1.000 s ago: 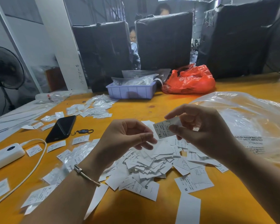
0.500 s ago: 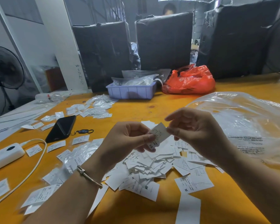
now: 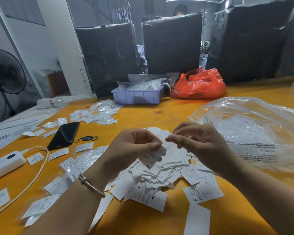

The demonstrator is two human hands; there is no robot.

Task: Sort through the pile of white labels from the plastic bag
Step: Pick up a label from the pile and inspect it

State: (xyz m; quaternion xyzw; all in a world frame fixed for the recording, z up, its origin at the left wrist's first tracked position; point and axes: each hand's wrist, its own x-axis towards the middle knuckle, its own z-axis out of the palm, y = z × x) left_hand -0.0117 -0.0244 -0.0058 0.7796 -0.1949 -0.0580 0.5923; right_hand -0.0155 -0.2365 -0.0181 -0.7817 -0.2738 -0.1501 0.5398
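Dim room, soft even light, wide-angle edge bending, glare on plastic

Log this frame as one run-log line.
stage: sorting | left hand: pinches XS label | right hand: fingers curled, grip unclear | label pile: on yellow table | plastic bag: right

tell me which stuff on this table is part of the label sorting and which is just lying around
Job: pile of white paper labels; XS label in left hand; right hand; clear plastic bag.

Lying about: black phone; white power bank; orange plastic bag; lilac tray.
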